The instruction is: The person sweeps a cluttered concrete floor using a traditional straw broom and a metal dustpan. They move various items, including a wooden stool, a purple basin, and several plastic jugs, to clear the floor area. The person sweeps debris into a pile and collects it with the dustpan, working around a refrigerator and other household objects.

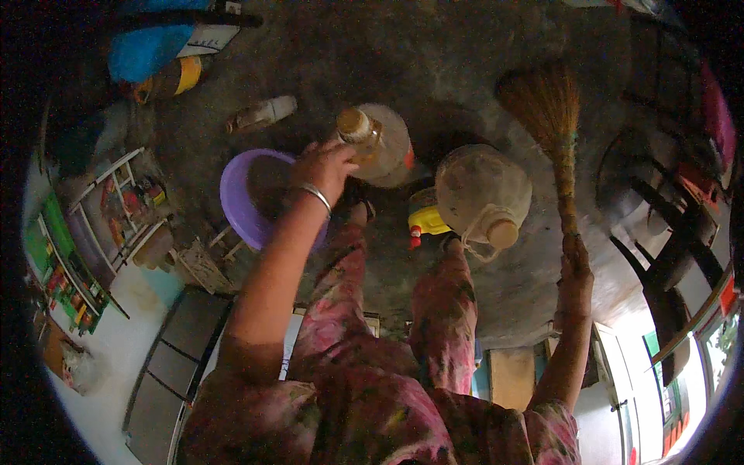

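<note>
My right hand (574,261) grips the handle of a straw broom (543,110), whose bristles point away from me over the floor. My left hand (326,167), with a metal bangle at the wrist, is at the near side of a clear plastic jug (386,139) with a tan cap. Its fingers overlap the jug's edge; whether they hold it cannot be made out. Beneath my left wrist stands a purple plastic basin (235,195), partly hidden by the arm. A larger cloudy plastic jug (479,180) with a cap and a cord loop is between that jug and the broom.
A yellow bottle with a red cap (427,221) is beside the large jug, near my feet. A plastic bottle (270,111) lies on the concrete floor (442,64). Metal racks (122,203) hold items at the left. Dark chair-like furniture (668,256) stands at the right.
</note>
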`<action>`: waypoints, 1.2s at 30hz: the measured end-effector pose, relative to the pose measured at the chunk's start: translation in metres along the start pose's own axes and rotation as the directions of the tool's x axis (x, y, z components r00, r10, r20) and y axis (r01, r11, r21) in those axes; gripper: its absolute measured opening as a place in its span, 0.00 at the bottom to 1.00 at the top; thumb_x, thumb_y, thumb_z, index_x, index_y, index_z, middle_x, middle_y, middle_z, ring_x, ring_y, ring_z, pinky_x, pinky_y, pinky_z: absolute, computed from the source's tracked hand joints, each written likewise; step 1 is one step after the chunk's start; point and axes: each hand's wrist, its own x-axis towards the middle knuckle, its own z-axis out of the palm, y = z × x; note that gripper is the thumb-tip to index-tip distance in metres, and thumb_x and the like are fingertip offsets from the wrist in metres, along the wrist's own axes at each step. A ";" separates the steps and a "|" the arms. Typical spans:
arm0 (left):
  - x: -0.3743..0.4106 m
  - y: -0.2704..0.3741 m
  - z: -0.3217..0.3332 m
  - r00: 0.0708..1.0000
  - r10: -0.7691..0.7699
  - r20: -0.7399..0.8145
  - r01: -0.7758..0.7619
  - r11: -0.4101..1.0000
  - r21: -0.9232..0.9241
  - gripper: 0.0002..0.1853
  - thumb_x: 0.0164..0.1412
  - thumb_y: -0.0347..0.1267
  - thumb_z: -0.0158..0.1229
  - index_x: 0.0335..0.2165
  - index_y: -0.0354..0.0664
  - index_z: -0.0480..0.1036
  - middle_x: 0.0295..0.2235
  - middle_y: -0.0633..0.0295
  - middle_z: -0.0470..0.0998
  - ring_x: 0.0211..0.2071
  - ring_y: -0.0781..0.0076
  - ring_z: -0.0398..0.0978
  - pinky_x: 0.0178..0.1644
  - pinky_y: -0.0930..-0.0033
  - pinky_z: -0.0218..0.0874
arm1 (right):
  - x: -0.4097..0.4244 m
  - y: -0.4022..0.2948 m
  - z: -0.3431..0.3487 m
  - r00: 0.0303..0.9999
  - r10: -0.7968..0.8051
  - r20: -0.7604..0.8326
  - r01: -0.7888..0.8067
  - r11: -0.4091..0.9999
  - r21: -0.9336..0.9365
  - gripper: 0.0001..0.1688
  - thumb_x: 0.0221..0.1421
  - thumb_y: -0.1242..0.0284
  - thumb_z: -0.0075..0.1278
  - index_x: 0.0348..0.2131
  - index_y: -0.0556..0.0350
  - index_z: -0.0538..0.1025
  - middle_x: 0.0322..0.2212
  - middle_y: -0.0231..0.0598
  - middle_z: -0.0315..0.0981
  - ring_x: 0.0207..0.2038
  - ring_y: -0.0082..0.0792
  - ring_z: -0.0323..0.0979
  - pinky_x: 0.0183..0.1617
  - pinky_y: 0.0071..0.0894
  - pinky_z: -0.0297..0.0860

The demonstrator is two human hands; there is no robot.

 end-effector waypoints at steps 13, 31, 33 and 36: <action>0.120 -0.176 -0.025 0.993 0.046 -0.111 -0.030 0.989 0.146 0.09 0.43 0.30 0.58 0.29 0.45 0.71 0.33 0.55 0.70 0.35 0.55 0.69 0.37 0.61 0.60 | 0.005 0.014 0.016 0.997 0.014 -0.077 -0.024 0.991 -0.129 0.27 0.56 0.73 0.34 0.56 0.46 0.52 0.52 0.33 0.54 0.51 0.27 0.54 0.49 0.24 0.52; 0.099 -0.211 -0.151 0.893 -0.275 -0.356 0.287 0.958 -0.020 0.25 0.52 0.46 0.50 0.44 0.41 0.66 0.34 0.52 0.73 0.35 0.65 0.71 0.40 0.71 0.59 | 0.022 0.058 0.016 0.999 -0.001 -0.040 -0.004 0.993 -0.121 0.26 0.57 0.75 0.31 0.56 0.46 0.51 0.53 0.34 0.53 0.51 0.27 0.53 0.51 0.27 0.52; 0.097 -0.196 -0.156 0.896 -0.335 -0.293 0.325 0.942 -0.084 0.25 0.52 0.46 0.50 0.44 0.42 0.66 0.34 0.53 0.73 0.35 0.67 0.71 0.40 0.71 0.59 | 0.027 0.070 0.011 0.997 -0.065 -0.030 0.060 0.988 -0.145 0.26 0.57 0.76 0.32 0.55 0.46 0.52 0.53 0.33 0.54 0.52 0.25 0.53 0.51 0.26 0.52; 0.101 -0.187 -0.157 0.900 -0.260 -0.350 0.285 0.958 0.019 0.24 0.51 0.46 0.51 0.44 0.43 0.66 0.33 0.55 0.74 0.33 0.66 0.71 0.39 0.70 0.60 | 0.027 0.071 0.012 0.996 -0.064 -0.069 0.039 0.951 -0.307 0.27 0.56 0.77 0.33 0.55 0.47 0.53 0.51 0.32 0.56 0.46 0.22 0.57 0.46 0.21 0.55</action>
